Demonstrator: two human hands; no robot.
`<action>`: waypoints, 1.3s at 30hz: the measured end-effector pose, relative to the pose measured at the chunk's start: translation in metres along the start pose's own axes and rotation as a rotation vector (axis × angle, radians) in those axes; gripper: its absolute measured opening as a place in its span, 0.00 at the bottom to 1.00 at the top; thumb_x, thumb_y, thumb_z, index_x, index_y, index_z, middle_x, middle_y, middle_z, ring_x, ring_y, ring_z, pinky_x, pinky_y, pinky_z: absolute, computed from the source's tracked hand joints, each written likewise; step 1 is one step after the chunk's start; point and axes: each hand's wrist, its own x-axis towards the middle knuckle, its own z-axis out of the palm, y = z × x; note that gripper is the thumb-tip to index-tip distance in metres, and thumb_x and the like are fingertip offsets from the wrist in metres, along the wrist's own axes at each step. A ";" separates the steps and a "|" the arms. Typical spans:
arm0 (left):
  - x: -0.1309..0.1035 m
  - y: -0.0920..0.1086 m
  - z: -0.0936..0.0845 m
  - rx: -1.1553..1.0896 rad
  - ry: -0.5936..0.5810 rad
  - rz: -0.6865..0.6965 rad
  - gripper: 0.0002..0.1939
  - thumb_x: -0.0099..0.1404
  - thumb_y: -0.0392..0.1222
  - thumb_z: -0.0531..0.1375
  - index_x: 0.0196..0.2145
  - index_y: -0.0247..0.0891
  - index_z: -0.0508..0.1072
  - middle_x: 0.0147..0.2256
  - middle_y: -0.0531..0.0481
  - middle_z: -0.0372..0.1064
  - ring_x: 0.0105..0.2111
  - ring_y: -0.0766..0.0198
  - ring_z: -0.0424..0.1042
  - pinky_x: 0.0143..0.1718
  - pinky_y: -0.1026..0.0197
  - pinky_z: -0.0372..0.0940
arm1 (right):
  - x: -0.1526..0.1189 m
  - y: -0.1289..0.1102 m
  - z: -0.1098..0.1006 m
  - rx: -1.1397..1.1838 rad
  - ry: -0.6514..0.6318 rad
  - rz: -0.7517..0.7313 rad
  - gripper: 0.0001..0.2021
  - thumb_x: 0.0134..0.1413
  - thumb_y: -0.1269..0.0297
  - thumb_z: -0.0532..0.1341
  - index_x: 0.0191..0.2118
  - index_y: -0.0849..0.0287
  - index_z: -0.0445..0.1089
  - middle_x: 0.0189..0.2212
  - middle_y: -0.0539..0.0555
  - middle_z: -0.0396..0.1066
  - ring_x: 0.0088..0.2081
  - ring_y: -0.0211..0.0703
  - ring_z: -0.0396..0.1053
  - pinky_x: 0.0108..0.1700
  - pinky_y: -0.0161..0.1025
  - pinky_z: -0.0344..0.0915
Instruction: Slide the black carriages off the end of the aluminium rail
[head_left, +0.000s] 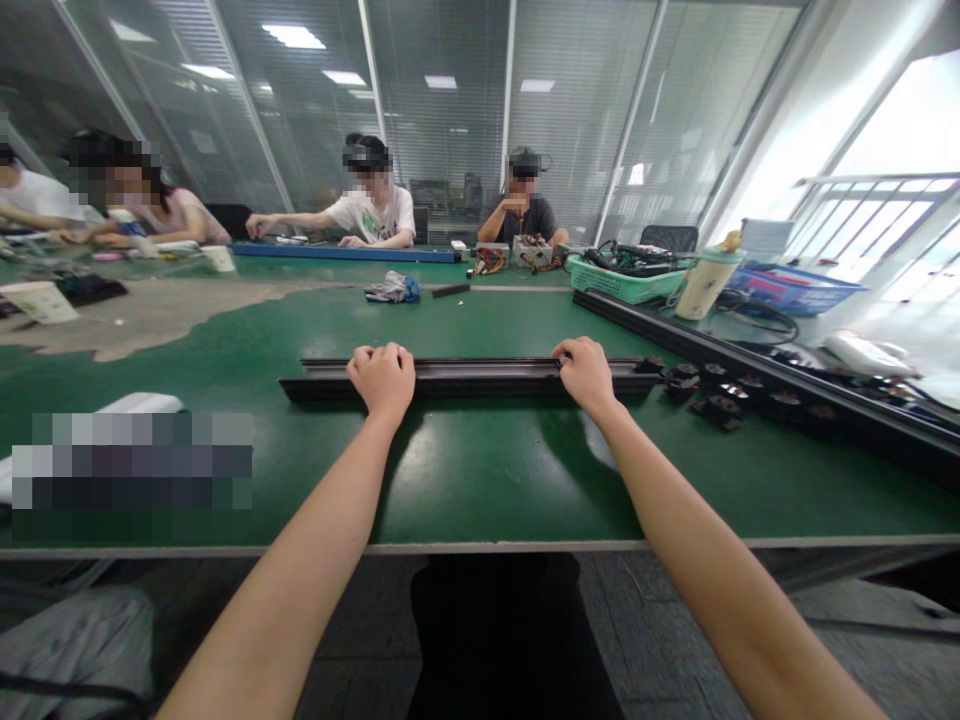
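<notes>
A long green worktable (480, 480) fills the room; glass partition walls (450, 120) with blinds stand behind it. Ceiling light panels (294, 36) glow overhead; bright windows (892, 200) line the right side.

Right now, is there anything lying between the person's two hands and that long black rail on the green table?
Nothing visible does. The left hand and the right hand each rest directly on the long black rail, fingers curled over its top. The small black parts lie beyond its right end, not in the way.
</notes>
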 end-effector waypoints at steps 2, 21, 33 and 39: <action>0.000 0.000 0.001 0.003 0.012 0.001 0.19 0.76 0.43 0.50 0.42 0.40 0.81 0.48 0.33 0.81 0.60 0.41 0.65 0.62 0.41 0.55 | -0.001 -0.001 -0.001 -0.008 -0.001 0.007 0.18 0.61 0.77 0.54 0.42 0.58 0.82 0.48 0.63 0.75 0.53 0.56 0.66 0.53 0.48 0.65; 0.001 -0.003 0.004 -0.009 0.033 0.019 0.19 0.76 0.43 0.49 0.39 0.40 0.80 0.46 0.33 0.81 0.59 0.41 0.65 0.61 0.41 0.55 | -0.004 -0.004 -0.007 -0.083 -0.005 0.094 0.22 0.57 0.81 0.53 0.45 0.58 0.83 0.52 0.64 0.74 0.53 0.57 0.63 0.51 0.46 0.63; 0.001 -0.003 0.004 -0.019 0.028 0.012 0.20 0.76 0.43 0.49 0.40 0.40 0.81 0.46 0.32 0.80 0.59 0.40 0.64 0.61 0.40 0.55 | 0.001 0.008 -0.009 -0.166 0.000 0.145 0.23 0.58 0.80 0.53 0.47 0.60 0.83 0.52 0.66 0.72 0.53 0.57 0.63 0.53 0.46 0.61; 0.000 -0.001 0.001 -0.032 0.013 -0.002 0.20 0.76 0.43 0.49 0.40 0.40 0.80 0.46 0.33 0.79 0.60 0.41 0.64 0.62 0.41 0.54 | 0.005 0.017 -0.004 -0.147 0.025 0.116 0.23 0.55 0.80 0.53 0.46 0.62 0.83 0.49 0.67 0.72 0.51 0.56 0.63 0.55 0.49 0.60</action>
